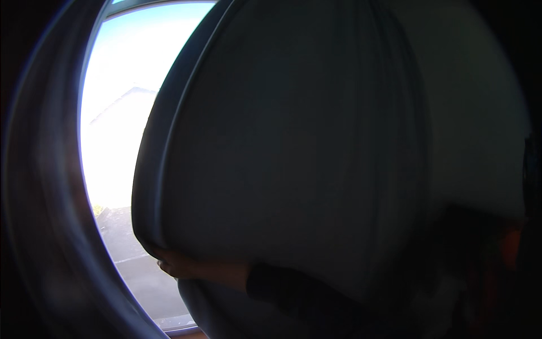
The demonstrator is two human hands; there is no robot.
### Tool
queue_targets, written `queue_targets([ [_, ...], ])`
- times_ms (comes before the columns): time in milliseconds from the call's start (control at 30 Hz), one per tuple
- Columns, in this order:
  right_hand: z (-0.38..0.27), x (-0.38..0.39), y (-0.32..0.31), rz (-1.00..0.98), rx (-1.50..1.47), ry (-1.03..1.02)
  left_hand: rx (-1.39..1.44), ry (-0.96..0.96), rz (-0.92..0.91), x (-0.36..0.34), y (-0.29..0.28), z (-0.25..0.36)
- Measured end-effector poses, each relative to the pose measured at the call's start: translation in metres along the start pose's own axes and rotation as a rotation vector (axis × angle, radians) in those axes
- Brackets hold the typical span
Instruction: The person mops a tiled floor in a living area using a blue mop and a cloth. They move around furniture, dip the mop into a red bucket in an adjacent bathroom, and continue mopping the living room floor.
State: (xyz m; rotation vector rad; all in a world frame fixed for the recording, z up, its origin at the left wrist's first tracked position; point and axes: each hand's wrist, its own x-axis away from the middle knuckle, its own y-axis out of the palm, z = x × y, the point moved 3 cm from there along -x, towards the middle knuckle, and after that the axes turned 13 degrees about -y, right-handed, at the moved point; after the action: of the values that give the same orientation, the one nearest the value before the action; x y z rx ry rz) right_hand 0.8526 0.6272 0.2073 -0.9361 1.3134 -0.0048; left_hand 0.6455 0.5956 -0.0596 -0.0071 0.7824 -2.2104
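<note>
A large dark grey curtain fills the middle of the view, with a pale line running down near its left edge. My right hand is closed on that left edge, low down, its fingers bent round the cloth. The fabric draws inward at the grip and hangs on below it. My bare wrist and dark sleeve stretch across the front of the curtain from the lower right. No part of my left hand shows. Most of the cloth lies in deep shadow.
Left of the curtain is a bright window, with grey paving and a pale roofline outside. A dark upright band borders it on the left. At the right stand a dim pale wall and a blurred orange patch.
</note>
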Motion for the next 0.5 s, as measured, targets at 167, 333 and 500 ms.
queue_targets([
  [167,0.074,0.055,0.033,0.043,-0.023,0.103,-0.226,-0.039,0.231,0.014,-0.025,0.01],
  [333,0.134,0.144,-0.063,-0.018,0.336,0.571,0.028,0.017,0.3,-0.037,-0.032,0.045],
  [500,0.185,0.292,-0.246,0.335,0.551,0.896,0.097,-0.046,0.266,-0.083,0.025,0.079],
])
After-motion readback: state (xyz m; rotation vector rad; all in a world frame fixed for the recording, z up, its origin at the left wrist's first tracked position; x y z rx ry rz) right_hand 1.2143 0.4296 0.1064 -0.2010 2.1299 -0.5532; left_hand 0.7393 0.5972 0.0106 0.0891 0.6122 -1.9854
